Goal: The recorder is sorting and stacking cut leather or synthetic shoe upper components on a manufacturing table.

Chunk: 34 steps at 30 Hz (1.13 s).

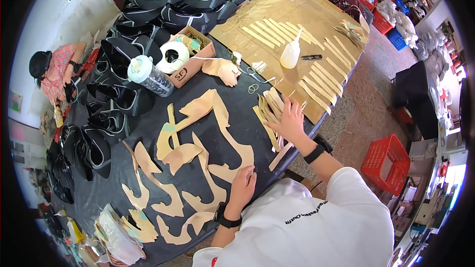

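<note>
My right hand (291,121) reaches over a loose bundle of cream strips (270,106), its fingers spread and touching the bundle's right side. More strips lie under and beside it near the table edge. My left hand (241,188) rests at the table's near edge with its fingers curled in, nothing visible in them. Closest to it is a curved tan cut piece (230,143), one of several spread over the dark table (198,118). Past my right hand, rows of cream strips (321,81) lie on a brown board (237,20).
On the board stand a white squeeze bottle (290,54) and a black pen (311,57). A cardboard box (198,59) with a white tape roll (173,57) and a clear tumbler (151,76) stand farther left. Black moulded pieces (114,99) fill the far left. A red basket (386,163) sits on the floor.
</note>
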Tool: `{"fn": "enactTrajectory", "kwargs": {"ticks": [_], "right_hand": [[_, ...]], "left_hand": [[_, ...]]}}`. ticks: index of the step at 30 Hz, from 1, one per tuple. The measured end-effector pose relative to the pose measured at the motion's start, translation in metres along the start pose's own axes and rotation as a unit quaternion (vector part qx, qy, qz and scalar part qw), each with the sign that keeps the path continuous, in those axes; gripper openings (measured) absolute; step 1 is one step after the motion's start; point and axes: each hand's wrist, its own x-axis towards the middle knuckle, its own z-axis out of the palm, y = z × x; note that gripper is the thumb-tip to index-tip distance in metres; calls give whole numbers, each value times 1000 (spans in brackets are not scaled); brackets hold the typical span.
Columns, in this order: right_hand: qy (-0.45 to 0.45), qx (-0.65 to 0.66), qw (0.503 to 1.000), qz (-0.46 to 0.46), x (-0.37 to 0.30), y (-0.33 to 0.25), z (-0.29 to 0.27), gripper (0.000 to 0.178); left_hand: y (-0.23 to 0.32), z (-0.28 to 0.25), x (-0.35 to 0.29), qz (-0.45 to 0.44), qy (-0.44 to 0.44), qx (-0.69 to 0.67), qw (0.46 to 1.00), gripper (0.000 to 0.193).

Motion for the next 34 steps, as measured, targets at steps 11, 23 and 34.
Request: {"fn": "enactTrajectory", "kwargs": {"ticks": [11,23,34], "right_hand": [[-60,33,997,-24,4,9,51,77],[-137,-11,949,-283,52,27,41,57],[-260,81,951,-145,106,5,-2,64]], "left_hand": [[21,52,42,56,3,174,983,26],[24,51,93,93,34,309,946,9],[33,38,99,128,172,209,954,50]]}}
